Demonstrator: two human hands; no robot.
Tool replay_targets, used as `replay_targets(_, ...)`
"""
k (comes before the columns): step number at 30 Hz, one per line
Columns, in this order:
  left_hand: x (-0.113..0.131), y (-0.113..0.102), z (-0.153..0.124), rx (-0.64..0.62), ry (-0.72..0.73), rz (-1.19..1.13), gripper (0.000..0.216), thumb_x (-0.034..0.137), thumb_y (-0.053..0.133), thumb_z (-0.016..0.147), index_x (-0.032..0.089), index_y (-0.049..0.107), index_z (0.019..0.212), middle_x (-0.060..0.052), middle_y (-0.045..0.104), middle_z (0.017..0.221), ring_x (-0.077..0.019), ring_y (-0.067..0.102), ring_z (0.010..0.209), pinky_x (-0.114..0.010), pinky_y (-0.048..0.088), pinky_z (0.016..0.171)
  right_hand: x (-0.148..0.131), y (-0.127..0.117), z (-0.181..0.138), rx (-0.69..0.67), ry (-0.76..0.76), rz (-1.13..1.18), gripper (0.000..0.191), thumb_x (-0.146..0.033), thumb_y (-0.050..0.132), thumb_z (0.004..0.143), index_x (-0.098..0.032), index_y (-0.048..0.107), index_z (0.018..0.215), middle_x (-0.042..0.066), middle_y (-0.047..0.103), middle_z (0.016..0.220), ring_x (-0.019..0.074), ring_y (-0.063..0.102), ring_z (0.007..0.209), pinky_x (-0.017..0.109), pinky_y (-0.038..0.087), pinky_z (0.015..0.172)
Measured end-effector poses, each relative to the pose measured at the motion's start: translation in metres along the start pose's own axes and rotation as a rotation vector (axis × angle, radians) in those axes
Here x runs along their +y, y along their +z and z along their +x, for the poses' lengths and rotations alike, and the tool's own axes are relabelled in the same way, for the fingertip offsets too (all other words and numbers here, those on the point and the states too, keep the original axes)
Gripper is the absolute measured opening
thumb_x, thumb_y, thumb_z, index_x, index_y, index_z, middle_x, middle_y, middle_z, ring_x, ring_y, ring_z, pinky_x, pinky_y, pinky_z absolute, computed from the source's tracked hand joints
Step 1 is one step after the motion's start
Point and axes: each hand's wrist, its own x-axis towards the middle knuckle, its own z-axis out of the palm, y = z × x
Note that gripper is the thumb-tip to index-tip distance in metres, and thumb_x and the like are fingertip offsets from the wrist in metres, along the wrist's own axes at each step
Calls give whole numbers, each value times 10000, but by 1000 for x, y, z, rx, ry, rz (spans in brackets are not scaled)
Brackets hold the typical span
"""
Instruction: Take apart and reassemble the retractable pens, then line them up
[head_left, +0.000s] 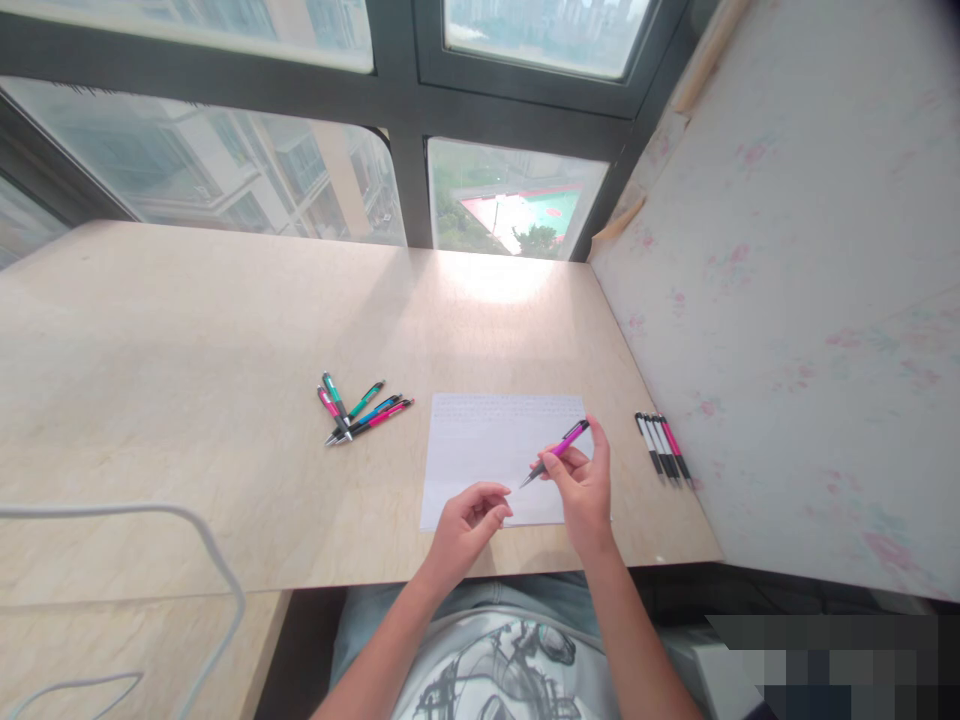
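My right hand (583, 488) grips a pink and black pen (556, 451), held tilted above a white sheet of paper (487, 450) on the wooden desk (225, 330). The pen's tip points down and left toward my left hand (469, 520). The left hand hovers over the paper's near edge with its fingers curled and thumb meeting fingertips; whether anything is in the pinch is hidden. Faint handwriting lines the top of the sheet.
Several coloured pens (360, 408) lie fanned out left of the paper. Several white and black pens (663, 448) lie side by side to its right, near the wall (787, 300). A window (315, 190) runs along the desk's far edge. A white wire frame (187, 560) stands at near left.
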Motion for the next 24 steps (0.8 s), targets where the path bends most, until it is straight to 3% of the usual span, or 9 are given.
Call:
replay_targets(4,0,0,0,-11,7,12,223,353,658,811,160,683,920,-67,679,792,-176,599,716,-292,486,672,-4,-12,11,111,-43,-9,840,-306,670,825,-281,146,1481,0,679,837,168,687,711,335,561,682)
replay_targets(24,1,0,-1,1,23,49,213,356,631,829,162,685,898,-69,683,803,-174,592,703,-295,480,675,-2,-22,15,151,-62,-7,883,-319,669,825,-302,92,1494,-7,676,848,165,687,703,324,553,650)
